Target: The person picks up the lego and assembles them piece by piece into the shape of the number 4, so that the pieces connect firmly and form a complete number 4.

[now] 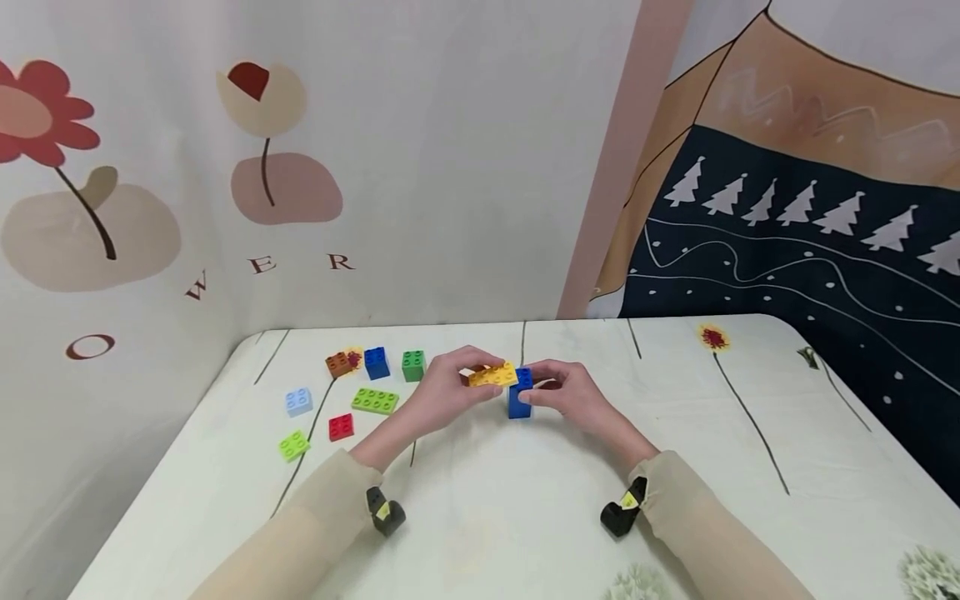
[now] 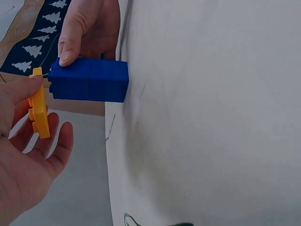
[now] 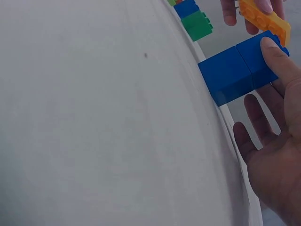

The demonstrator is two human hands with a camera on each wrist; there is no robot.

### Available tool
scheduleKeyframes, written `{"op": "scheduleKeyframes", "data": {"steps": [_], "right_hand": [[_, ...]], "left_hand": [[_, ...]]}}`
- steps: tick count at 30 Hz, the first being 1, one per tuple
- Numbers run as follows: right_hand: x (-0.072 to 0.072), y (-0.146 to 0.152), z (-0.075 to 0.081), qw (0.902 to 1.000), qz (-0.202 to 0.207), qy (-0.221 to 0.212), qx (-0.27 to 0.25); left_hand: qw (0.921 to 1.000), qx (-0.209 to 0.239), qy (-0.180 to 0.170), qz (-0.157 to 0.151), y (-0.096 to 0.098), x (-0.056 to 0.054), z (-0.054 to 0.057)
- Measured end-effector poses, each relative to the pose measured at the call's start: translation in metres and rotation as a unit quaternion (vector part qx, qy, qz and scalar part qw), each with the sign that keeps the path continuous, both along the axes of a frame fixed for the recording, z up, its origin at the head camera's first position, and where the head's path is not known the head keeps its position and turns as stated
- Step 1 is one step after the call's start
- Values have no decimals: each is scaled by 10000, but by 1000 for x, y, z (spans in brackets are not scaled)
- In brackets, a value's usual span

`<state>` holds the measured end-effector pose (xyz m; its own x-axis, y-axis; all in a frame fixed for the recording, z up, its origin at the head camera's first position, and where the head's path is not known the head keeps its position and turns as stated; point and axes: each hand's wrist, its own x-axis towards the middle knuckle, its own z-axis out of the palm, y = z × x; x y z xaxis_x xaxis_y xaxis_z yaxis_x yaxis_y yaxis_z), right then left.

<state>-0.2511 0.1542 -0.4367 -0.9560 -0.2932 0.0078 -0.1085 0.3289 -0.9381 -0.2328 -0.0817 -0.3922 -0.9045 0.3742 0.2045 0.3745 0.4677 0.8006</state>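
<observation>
My left hand (image 1: 442,390) pinches a flat yellow-orange toy brick (image 1: 487,377) between thumb and fingers, studs showing. In the left wrist view, this brick (image 2: 41,120) is right beside the studded top of a blue stack (image 2: 104,81). The stack is two blue bricks joined one on the other, upright on the tabletop in the head view. My right hand (image 1: 576,393) grips the upper blue brick, its thumb laid along one side in the right wrist view. There the yellow-orange brick (image 3: 265,21) overlaps the stack's studded end.
Loose bricks lie to the left on the white cloth-covered table (image 1: 480,517): brown (image 1: 338,365), blue (image 1: 377,364), green (image 1: 413,367), light blue (image 1: 298,402), long lime (image 1: 375,401), red (image 1: 341,427) and small lime (image 1: 294,446). A printed curtain (image 1: 450,167) hangs behind.
</observation>
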Motion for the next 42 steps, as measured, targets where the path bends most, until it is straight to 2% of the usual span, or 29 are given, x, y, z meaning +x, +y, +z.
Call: {"op": "scheduleKeyframes", "data": {"steps": [10, 20, 27, 36, 42], "right_hand": [[1, 1, 1, 9999, 70, 75, -62], [-1, -1, 2, 9999, 100, 136, 9], [-2, 0, 3, 9999, 52, 80, 142], [-1, 1, 4, 9998, 25, 93, 186], [-2, 1, 4, 9998, 45, 82, 151]], "left_hand": [[10000, 5, -15, -28, 9, -7, 0], [9998, -180, 36, -61, 13, -11, 3], [9993, -311, 69, -218, 15, -16, 6], [9988, -413, -72, -239, 18, -19, 9], [9986, -409, -164, -280, 20, -16, 9]]}}
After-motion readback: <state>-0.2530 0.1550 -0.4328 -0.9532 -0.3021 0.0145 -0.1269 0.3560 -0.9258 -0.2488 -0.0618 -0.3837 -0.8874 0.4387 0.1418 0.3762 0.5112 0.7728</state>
